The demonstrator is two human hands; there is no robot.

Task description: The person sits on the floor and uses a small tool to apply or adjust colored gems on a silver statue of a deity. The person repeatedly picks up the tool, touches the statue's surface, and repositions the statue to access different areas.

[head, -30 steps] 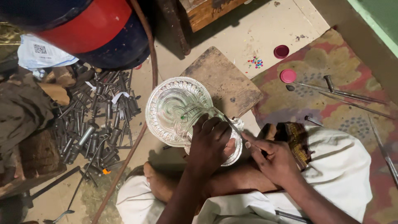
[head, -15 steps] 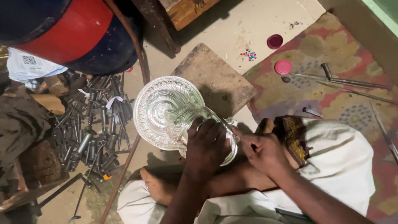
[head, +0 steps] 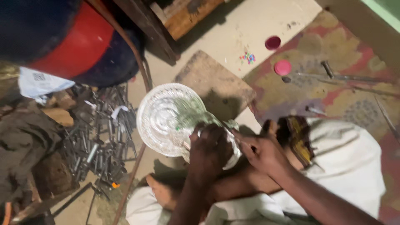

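**Left hand on embossed silver vessel, seated on floor**

Head view.

- Left hand (head: 210, 146): one; fingers curled over the narrow end of the silver vessel (head: 175, 118), clasping it.
- Right hand (head: 262, 152): one; fingers pinched together beside the vessel's narrow end, just right of the left hand. Thin tool possibly between the fingers; too blurred to confirm, so grasp cannot be told.
- Silver vessel: one; embossed, round flared face with concentric rings. Held above the lap and bent legs, over the floor. Long axis runs from lower right, under the left hand, to upper left; wide round face turned up and to the left, toward the camera.
- White cloth (head: 346, 166): draped over lap and legs, lower right.
- Wooden block (head: 216, 83): one; flat, brown, on the floor just behind the vessel.
- Metal punches (head: 98, 137): heap, too many and too blurred to count, on the floor left of the vessel.
- Round lids (head: 282, 67): two; one bright pink on the patterned mat (head: 316, 89), one darker red just above it on bare floor.
- Small beads (head: 248, 57): scatter of mixed colours, left of the lids; uncounted.
- White label (head: 39, 83): one; crumpled, rectangular, upper left, below a red and dark blue drum (head: 71, 41).
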